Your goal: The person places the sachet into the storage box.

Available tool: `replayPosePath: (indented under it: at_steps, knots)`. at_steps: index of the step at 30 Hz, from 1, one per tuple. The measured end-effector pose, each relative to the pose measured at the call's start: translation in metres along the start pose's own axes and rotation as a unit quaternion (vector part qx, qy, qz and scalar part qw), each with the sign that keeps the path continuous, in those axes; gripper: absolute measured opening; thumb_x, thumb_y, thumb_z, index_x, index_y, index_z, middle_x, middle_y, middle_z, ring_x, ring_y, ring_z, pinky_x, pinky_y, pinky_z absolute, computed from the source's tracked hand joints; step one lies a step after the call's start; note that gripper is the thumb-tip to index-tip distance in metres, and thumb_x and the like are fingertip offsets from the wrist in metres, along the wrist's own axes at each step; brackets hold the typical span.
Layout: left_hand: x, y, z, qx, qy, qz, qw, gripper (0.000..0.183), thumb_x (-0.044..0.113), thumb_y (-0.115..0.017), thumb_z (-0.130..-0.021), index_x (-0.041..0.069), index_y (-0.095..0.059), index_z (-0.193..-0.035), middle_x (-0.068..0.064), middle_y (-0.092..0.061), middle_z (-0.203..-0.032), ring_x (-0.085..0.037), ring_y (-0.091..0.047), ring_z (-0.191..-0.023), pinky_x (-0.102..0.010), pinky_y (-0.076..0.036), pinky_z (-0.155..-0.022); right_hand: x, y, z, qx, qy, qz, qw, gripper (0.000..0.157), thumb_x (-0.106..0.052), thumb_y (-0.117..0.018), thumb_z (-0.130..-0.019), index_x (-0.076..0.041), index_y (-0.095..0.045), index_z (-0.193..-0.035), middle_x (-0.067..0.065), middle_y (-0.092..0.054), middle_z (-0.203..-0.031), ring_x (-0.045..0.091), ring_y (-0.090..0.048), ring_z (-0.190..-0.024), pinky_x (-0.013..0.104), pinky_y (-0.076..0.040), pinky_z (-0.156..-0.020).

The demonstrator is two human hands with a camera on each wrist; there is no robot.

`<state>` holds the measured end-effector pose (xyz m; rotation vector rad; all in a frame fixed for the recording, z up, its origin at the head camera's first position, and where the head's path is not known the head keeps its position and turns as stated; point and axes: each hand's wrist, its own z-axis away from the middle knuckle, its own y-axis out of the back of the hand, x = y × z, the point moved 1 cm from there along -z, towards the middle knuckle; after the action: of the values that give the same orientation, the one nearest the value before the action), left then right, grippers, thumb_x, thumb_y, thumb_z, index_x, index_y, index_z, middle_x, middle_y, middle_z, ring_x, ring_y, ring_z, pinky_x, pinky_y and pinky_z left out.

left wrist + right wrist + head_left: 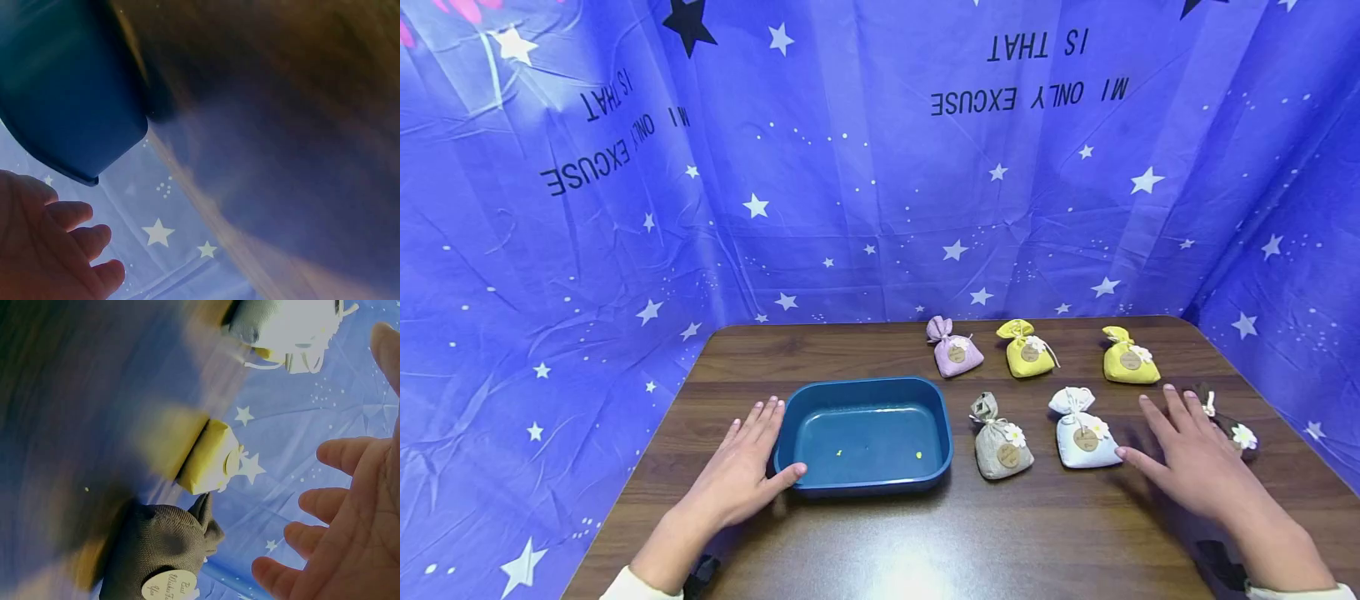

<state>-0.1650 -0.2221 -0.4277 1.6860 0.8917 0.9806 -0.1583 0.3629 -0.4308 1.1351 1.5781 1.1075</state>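
A dark blue plastic tub (872,446) sits left of the table's middle. My left hand (737,471) is at its left side, fingers extended along the wall and thumb at the near rim; it grips nothing. Over the right part of the table, my right hand (1198,458) hovers with spread fingers, holding nothing. Its thumb tip overlaps the edge of a white drawstring sachet (1078,425) in the head view. Partly hidden behind this hand is a dark sachet (165,540) with a round paper tag. Left of the white one stands a grey-beige sachet (992,454).
Along the back lie a lilac sachet (955,357) and two yellow sachets, one near the middle (1028,358) and one farther right (1129,367). Small yellow specks (918,455) lie in the tub. A blue star-patterned curtain (880,208) surrounds the wooden table (820,533).
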Motion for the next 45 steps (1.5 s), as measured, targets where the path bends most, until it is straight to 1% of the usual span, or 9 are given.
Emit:
replayPosePath:
  at_steps: [9, 14, 22, 26, 31, 38, 41, 43, 45]
  knots:
    - [0.0, -0.006, -0.003, -0.025, 0.008, 0.002, 0.9997, 0.098, 0.06, -0.061, -0.091, -0.006, -0.026, -0.154, -0.02, -0.026, -0.159, -0.038, -0.022, -0.147, -0.058, -0.019, -0.114, 0.006, 0.01, -0.002, -0.002, 0.0, -0.017, 1.0, 0.086, -0.049, -0.062, -0.095, 0.016, -0.034, -0.144, 0.046, -0.016, -0.148, 0.06, 0.002, -0.14, 0.077, -0.014, -0.1]
    - [0.0, -0.007, -0.004, -0.029, 0.017, -0.002, 0.9994, 0.101, 0.063, -0.061, -0.089, -0.008, -0.027, -0.152, -0.023, -0.027, -0.158, -0.037, -0.024, -0.146, -0.057, -0.021, -0.114, 0.014, 0.017, -0.002, -0.002, -0.01, -0.015, 1.0, 0.086, -0.049, -0.062, -0.095, 0.015, -0.032, -0.145, 0.046, -0.016, -0.148, 0.06, 0.0, -0.14, 0.08, -0.016, -0.096]
    - [0.001, -0.008, -0.007, -0.036, 0.021, 0.006, 0.9991, 0.108, 0.066, -0.065, -0.084, -0.009, -0.027, -0.152, -0.024, -0.029, -0.157, -0.038, -0.025, -0.146, -0.058, -0.023, -0.113, 0.028, 0.021, -0.002, 0.011, -0.007, -0.028, 1.0, 0.083, -0.045, -0.064, -0.095, 0.016, -0.035, -0.142, 0.047, -0.02, -0.145, 0.061, -0.005, -0.139, 0.075, -0.011, -0.104]
    - [0.001, -0.009, -0.008, -0.039, 0.024, 0.014, 0.9989, 0.109, 0.065, -0.068, -0.082, -0.009, -0.028, -0.152, -0.025, -0.031, -0.156, -0.041, -0.028, -0.144, -0.059, -0.026, -0.112, 0.034, 0.023, 0.0, 0.02, -0.001, -0.051, 0.998, 0.079, -0.04, -0.065, -0.095, 0.014, -0.034, -0.143, 0.047, -0.021, -0.145, 0.06, -0.005, -0.14, 0.074, -0.008, -0.106]
    - [0.002, -0.011, -0.01, -0.048, 0.038, 0.031, 0.9976, 0.109, 0.064, -0.069, -0.082, -0.007, -0.026, -0.153, -0.026, -0.034, -0.154, -0.043, -0.034, -0.14, -0.062, -0.03, -0.108, 0.042, 0.029, 0.005, 0.045, 0.009, -0.088, 0.995, 0.073, -0.03, -0.068, -0.095, 0.015, -0.035, -0.142, 0.048, -0.023, -0.144, 0.063, -0.013, -0.137, 0.071, -0.006, -0.109]
    - [0.003, -0.011, -0.008, -0.062, 0.051, 0.044, 0.9958, 0.11, 0.062, -0.07, -0.083, -0.007, -0.022, -0.154, -0.026, -0.035, -0.153, -0.043, -0.038, -0.138, -0.062, -0.032, -0.107, 0.054, 0.032, 0.011, 0.026, -0.014, -0.152, 0.988, 0.071, -0.025, -0.066, -0.097, 0.013, -0.033, -0.146, 0.046, -0.018, -0.148, 0.065, -0.014, -0.134, 0.075, -0.006, -0.105]
    - [0.003, -0.011, -0.008, -0.063, 0.056, 0.054, 0.995, 0.111, 0.061, -0.071, -0.082, -0.006, -0.02, -0.155, -0.026, -0.038, -0.151, -0.042, -0.042, -0.135, -0.058, -0.035, -0.106, 0.06, 0.033, 0.013, 0.037, -0.009, -0.165, 0.986, 0.066, -0.021, -0.065, -0.097, 0.015, -0.035, -0.143, 0.046, -0.023, -0.146, 0.065, -0.016, -0.135, 0.073, -0.006, -0.106]
    - [0.004, -0.011, -0.008, -0.068, 0.068, 0.062, 0.9935, 0.112, 0.062, -0.071, -0.081, -0.004, -0.019, -0.156, -0.026, -0.042, -0.149, -0.042, -0.045, -0.132, -0.057, -0.037, -0.105, 0.065, 0.034, 0.014, 0.051, -0.006, -0.172, 0.984, 0.062, -0.018, -0.065, -0.096, 0.016, -0.038, -0.14, 0.046, -0.027, -0.143, 0.06, -0.017, -0.137, 0.057, -0.005, -0.116]
    - [0.004, -0.009, -0.009, -0.074, 0.081, 0.069, 0.9916, 0.114, 0.063, -0.071, -0.08, -0.002, -0.018, -0.156, -0.027, -0.045, -0.145, -0.042, -0.047, -0.13, -0.057, -0.036, -0.105, 0.071, 0.035, 0.014, 0.065, -0.006, -0.176, 0.982, 0.057, -0.015, -0.067, -0.095, 0.014, -0.043, -0.138, 0.045, -0.034, -0.14, 0.043, -0.041, -0.131, 0.036, -0.023, -0.115]
